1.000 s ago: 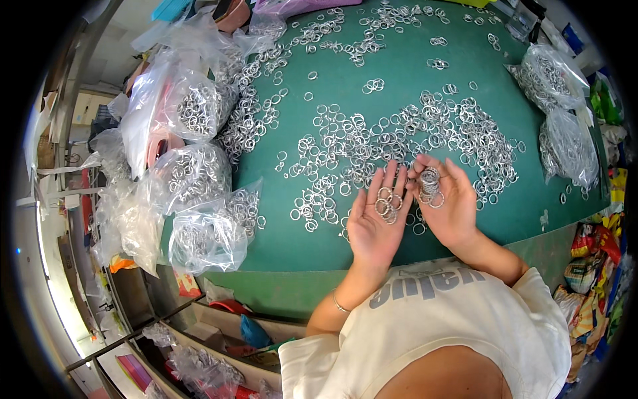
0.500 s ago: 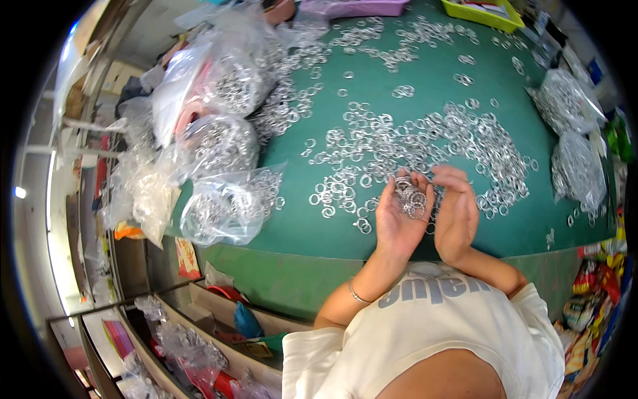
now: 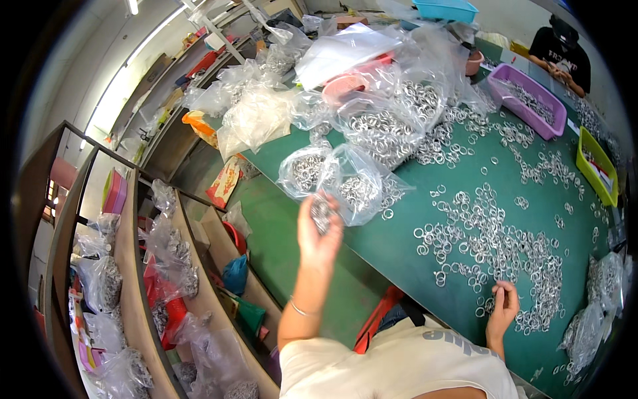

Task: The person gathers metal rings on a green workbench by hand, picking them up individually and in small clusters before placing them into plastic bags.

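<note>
A clump of silvery metal rings (image 3: 321, 214) rests in my left hand (image 3: 318, 243), whose fingers are curled around it. That hand is held out beyond the table's front edge, beside a clear plastic bag (image 3: 307, 167) of similar rings. A second clear bag (image 3: 362, 189) of rings lies just to its right. My right hand (image 3: 503, 311) is low over the near edge of the loose rings (image 3: 495, 246) spread on the green table (image 3: 425, 179). Its fingers are loosely bent and apart, with nothing visible in them.
Larger bags of rings (image 3: 382, 133) are heaped at the back left. A purple basket (image 3: 528, 100) and a yellow-green tray (image 3: 598, 166) stand along the far side. Another person (image 3: 563, 56) is at the far right. Shelves with bagged parts (image 3: 166, 266) stand on the left.
My view has turned left. My hands, together over the rings before, are apart now: the left has carried its rings toward the bags, the right has lowered to the loose rings.
</note>
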### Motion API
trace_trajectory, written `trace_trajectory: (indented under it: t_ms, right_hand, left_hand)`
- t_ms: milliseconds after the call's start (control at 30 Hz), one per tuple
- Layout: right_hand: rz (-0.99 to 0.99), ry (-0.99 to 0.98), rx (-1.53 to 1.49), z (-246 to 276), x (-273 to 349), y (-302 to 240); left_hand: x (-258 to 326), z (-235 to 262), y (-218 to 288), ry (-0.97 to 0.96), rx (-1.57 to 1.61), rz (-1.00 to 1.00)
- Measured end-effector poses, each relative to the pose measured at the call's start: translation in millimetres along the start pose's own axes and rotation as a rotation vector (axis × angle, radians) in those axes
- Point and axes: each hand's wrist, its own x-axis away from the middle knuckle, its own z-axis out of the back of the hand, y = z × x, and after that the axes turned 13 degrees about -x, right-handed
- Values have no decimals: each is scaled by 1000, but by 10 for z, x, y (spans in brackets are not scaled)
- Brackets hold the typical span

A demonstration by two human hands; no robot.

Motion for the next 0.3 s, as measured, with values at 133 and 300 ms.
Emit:
trace_trajectory:
  t_ms: [133,300]
  right_hand:
    - [-51,-40,39,-42,-92,22]
    - [-115,-11,49,-46,-138,135]
  left_hand:
    - [-965,-198,787,-55,-139,-135]
    - [-2696,-415,1426,24,-106,-119]
